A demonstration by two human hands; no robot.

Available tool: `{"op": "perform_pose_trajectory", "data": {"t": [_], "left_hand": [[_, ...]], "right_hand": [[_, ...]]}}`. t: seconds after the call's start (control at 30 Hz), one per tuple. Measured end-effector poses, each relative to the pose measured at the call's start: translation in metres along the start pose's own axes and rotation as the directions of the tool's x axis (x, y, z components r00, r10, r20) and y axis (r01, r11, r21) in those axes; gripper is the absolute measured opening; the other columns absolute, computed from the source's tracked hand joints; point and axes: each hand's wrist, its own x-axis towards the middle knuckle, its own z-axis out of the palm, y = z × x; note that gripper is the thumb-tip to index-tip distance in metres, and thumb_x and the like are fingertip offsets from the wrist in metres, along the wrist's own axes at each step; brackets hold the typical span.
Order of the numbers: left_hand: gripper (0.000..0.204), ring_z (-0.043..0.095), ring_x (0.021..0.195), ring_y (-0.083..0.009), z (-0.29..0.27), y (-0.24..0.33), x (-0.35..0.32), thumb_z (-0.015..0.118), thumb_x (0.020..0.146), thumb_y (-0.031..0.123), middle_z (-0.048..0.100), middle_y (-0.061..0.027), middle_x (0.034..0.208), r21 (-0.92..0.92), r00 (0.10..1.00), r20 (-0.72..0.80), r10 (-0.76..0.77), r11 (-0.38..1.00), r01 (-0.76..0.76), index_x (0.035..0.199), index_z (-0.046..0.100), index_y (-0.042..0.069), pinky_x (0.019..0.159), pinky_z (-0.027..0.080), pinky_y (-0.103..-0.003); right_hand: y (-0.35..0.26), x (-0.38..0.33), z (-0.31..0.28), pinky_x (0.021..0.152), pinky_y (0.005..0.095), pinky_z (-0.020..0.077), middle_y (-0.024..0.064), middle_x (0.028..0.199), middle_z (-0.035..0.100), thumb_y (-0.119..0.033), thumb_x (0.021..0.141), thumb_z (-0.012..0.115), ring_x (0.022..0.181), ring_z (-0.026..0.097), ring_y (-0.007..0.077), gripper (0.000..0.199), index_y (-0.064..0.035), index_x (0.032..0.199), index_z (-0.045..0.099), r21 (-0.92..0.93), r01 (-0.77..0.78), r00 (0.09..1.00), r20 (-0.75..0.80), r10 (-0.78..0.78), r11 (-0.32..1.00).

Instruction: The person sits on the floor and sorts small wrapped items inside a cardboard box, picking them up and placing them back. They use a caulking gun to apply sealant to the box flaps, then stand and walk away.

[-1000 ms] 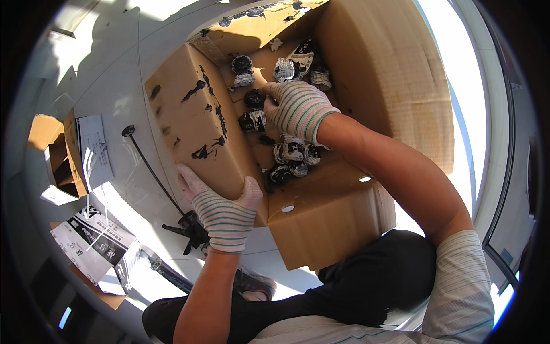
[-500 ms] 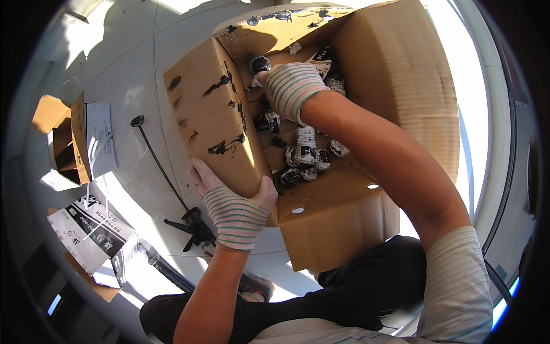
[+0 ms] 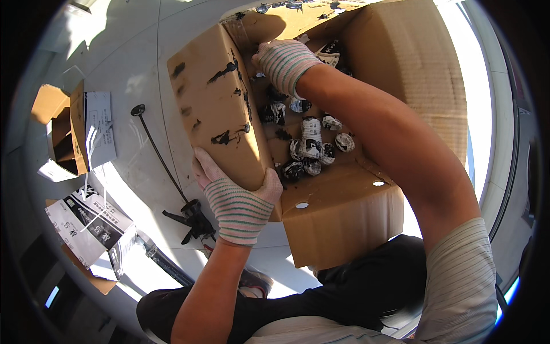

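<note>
A big open cardboard box [image 3: 203, 123] stands before me, its left flap smeared with black sealant. My left hand [image 3: 240, 200], in a striped knit glove, is wrapped round the near end of that flap, thumb on the inner side. My right hand [image 3: 286, 64], gloved alike, reaches into the box's far left corner. Its fingers are curled downward; what they hold, if anything, is hidden under the glove. Several crumpled black-and-white foil packs [image 3: 311, 136] lie on the box floor below my right wrist. More of them are partly covered by my right forearm.
On the tiled floor left of the box lies a sealant gun [image 3: 195, 222] with a long rod. Farther left are an opened divided carton [image 3: 71, 135] and a printed carton [image 3: 94, 226] with white straps. A window or door frame [image 3: 507, 172] runs along the right.
My right hand has moved slightly up and left, covering the round-ended dark pack that showed by its fingers. My left hand keeps its hold; the view has shifted a little.
</note>
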Motion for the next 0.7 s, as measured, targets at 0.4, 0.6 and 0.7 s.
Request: {"op": "perform_pose_trajectory", "data": {"t": [0.4,0.6,0.7], "left_hand": [[0.125,0.038,0.131,-0.0506,0.002,-0.005,0.003,0.082,0.066,0.032,0.028,-0.0394,0.142,-0.067,0.996,0.078,-0.031,0.997,0.036,0.154,0.008,-0.015,0.112,0.037,-0.059],[0.119,0.042,0.131,-0.048,-0.005,0.002,0.004,0.081,0.067,0.027,0.034,-0.0373,0.143,-0.012,0.996,0.059,-0.071,0.997,0.072,0.155,0.012,-0.015,0.114,0.037,-0.054],[0.117,0.043,0.132,-0.047,0.002,0.002,0.003,0.081,0.068,0.024,0.035,-0.0366,0.143,-0.015,0.997,0.049,-0.064,0.998,0.065,0.156,0.014,-0.016,0.116,0.037,-0.053]], "right_hand": [[0.003,0.004,-0.001,0.083,0.0432,0.0612,0.0139,0.104,0.075,-0.002,0.08,0.074,0.1,0.073,0.0349,0.035,-0.0086,0.114,0.073,-0.034,-0.015,0.999,0.051,0.017,0.999],[0.028,0.01,0.005,0.083,0.0422,0.0597,0.0169,0.103,0.075,-0.004,0.085,0.07,0.099,0.072,0.0365,0.027,-0.0055,0.112,0.074,-0.072,0.002,0.997,-0.082,-0.008,0.997],[0.034,0.009,0.006,0.084,0.0432,0.059,0.0178,0.101,0.075,-0.007,0.088,0.07,0.098,0.072,0.0373,0.024,-0.0052,0.111,0.074,-0.029,-0.02,0.998,-0.055,0.019,0.999]]}}
